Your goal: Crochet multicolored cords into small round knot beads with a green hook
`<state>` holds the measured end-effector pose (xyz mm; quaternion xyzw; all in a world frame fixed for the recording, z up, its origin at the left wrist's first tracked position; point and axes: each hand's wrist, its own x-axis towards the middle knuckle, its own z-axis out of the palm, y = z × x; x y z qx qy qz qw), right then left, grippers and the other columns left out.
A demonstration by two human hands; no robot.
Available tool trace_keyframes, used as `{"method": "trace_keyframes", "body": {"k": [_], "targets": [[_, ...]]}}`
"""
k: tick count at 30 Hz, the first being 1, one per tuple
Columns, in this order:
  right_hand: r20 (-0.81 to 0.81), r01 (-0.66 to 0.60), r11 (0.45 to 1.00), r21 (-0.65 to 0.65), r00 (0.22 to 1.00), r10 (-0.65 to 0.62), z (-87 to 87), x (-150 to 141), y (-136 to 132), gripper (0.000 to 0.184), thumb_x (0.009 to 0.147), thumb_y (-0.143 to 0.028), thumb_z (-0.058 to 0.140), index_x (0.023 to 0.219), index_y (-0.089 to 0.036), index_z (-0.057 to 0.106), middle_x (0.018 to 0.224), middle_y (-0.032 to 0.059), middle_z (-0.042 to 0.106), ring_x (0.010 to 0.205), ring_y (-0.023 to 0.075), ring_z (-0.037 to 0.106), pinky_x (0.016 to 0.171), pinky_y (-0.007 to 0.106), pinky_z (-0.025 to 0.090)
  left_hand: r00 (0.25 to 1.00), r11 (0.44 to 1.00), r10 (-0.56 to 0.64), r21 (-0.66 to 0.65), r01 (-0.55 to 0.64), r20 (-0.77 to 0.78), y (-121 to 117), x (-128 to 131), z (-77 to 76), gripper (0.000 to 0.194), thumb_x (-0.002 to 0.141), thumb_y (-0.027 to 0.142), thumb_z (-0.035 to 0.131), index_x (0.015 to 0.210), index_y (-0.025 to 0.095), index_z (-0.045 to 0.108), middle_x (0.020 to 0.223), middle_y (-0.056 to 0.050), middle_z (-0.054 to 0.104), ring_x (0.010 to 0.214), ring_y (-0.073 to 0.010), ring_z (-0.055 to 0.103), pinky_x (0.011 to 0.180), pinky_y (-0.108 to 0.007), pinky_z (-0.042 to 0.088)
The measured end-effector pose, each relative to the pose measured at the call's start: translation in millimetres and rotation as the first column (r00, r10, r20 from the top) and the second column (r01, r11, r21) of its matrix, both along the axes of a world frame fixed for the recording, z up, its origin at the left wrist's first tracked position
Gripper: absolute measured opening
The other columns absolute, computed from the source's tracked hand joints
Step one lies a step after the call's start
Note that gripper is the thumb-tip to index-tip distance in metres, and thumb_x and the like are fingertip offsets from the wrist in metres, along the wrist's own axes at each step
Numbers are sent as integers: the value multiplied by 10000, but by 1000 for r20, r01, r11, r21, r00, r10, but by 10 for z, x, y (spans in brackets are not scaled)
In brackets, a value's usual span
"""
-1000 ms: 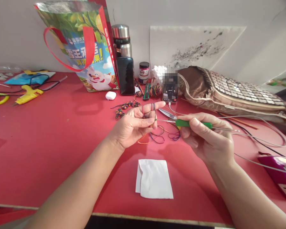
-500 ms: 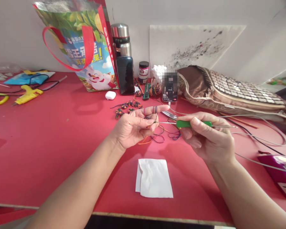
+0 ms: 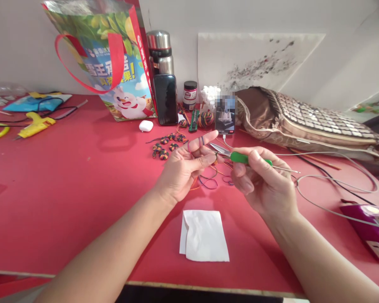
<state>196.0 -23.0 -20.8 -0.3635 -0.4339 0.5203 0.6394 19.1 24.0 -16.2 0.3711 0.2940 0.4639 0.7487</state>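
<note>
My right hand grips a crochet hook by its green handle, with one thin metal end pointing right past the fingers. The other end reaches toward my left hand, where thumb and finger pinch a small piece of multicoloured yarn work. Yarn wraps around my raised left index finger in pink and dark blue loops. Loose yarn strands trail on the table below. Just behind the hook lie scissors, partly hidden by my right hand. Several small crocheted pieces rest beyond my left hand.
A folded white tissue lies in front. Behind stand a dark phone, a lit phone, a jar and a shopping bag. A yellow glue gun is left; a purple power strip and cables are right.
My left hand has shifted right and turned slightly, and my right hand has moved left with the hook. The hands are now closer together.
</note>
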Motion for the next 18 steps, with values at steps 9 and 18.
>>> {"method": "trace_keyframes", "body": {"k": [9,18], "targets": [[6,94,995,-18,996,-94,-26,-80,-26,179,942,-402,843,974,-226,839,683,-18,712,436,92,549,432,251,503,986,981,151,134,-141,-69,-41,48,-19,413,741,250,963,1134,355,895,778,33,782,844,-163,739,820,-297,561],[233,270,935,232,917,-323,-127,-273,-108,161,1033,-380,760,1097,-235,794,765,-6,754,557,127,655,558,299,594,979,976,200,100,-194,-48,-120,119,-7,639,755,236,970,1368,314,810,781,47,782,661,-88,605,683,-227,511]]}}
